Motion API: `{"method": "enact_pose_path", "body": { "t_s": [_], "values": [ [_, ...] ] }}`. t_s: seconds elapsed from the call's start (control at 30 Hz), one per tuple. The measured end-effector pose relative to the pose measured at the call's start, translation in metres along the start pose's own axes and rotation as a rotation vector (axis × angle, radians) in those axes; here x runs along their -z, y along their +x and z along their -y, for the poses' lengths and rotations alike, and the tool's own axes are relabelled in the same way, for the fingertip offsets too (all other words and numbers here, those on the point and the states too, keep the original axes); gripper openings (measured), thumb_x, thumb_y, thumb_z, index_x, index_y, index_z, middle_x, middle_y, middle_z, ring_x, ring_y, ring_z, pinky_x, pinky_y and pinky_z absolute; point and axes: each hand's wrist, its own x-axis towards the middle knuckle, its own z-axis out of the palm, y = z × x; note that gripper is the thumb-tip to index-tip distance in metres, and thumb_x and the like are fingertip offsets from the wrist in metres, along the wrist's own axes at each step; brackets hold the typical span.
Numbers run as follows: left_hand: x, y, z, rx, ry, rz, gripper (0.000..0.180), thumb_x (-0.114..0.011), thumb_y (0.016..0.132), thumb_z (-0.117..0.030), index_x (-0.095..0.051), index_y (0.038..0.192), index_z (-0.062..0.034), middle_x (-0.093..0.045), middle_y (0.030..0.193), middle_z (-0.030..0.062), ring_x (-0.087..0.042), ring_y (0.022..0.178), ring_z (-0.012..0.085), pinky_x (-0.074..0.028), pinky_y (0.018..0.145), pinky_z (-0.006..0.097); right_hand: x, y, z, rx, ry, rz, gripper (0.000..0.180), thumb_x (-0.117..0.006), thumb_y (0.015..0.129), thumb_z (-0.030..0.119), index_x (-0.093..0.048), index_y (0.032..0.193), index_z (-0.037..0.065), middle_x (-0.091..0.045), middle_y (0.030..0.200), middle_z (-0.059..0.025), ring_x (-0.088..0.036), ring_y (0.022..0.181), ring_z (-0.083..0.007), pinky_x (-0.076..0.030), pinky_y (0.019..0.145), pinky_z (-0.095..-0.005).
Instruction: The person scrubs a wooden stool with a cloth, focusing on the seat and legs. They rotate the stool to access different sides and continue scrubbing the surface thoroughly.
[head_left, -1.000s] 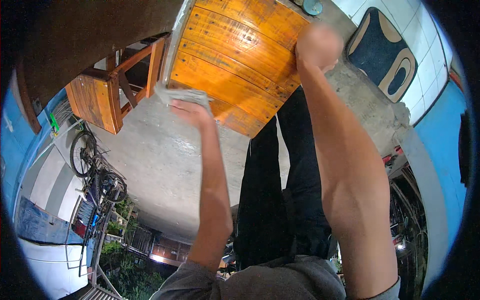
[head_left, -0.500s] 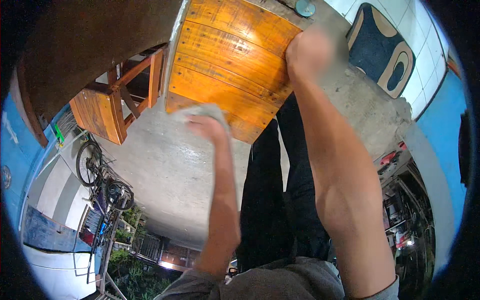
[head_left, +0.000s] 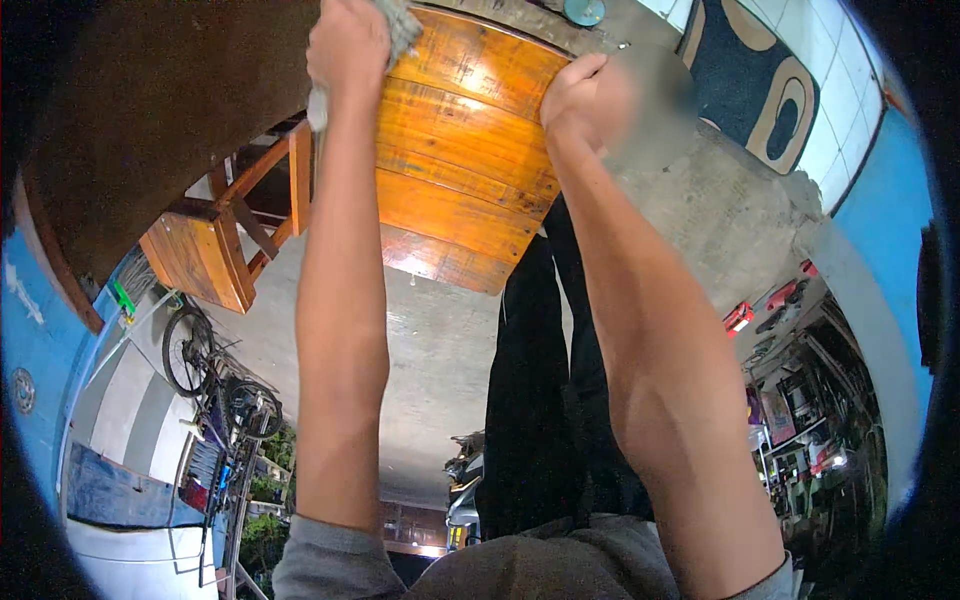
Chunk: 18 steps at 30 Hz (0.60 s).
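A varnished orange-brown table (head_left: 460,150) with a planked wooden top stands in front of me. At its far left edge, my left hand (head_left: 350,45) is closed around a pale grey cloth (head_left: 403,32), which shows on both sides of the hand. My right hand (head_left: 575,95) grips the right edge of the tabletop with curled fingers. Part of that hand is blurred. Both arms are stretched forward.
A wooden stool (head_left: 200,250) is left of the table. A dark mat with beige shapes (head_left: 750,85) lies on white tiles at the far right. A bicycle (head_left: 190,350) stands at the left, and a round teal object (head_left: 584,11) lies beyond the table.
My left hand has moved with the cloth from the table's near left corner away to its far left edge. My right hand stays on the right edge.
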Motion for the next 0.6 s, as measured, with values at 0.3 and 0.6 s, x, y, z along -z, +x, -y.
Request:
{"method": "enact_pose_path", "body": {
  "t_s": [0.3,0.6],
  "values": [
    [0.0,-0.05,0.047,-0.044,-0.053,-0.12,0.043,-0.034,0.101,-0.041,-0.058,0.107,-0.0065,-0.066,0.095,0.0256,-0.061,0.089,0.05,-0.046,0.077,0.056,0.001,-0.001,0.0,-0.007,-0.015,0.017,0.03,-0.046,0.095,0.03,-0.064,0.089,0.006,-0.062,0.097,-0.0178,-0.065,0.08,-0.0411,-0.052,0.07,-0.0518],
    [0.016,-0.208,0.191,0.249,-0.251,-0.16,0.05,-0.036,0.105,-0.035,-0.047,0.125,0.0094,-0.053,0.121,0.0349,-0.054,0.111,0.0452,-0.043,0.093,0.048,-0.001,-0.001,-0.001,-0.008,-0.023,0.051,0.031,-0.044,0.096,0.032,-0.063,0.092,0.007,-0.062,0.099,-0.0178,-0.064,0.081,-0.0419,-0.051,0.073,-0.0527]
  ]
}}
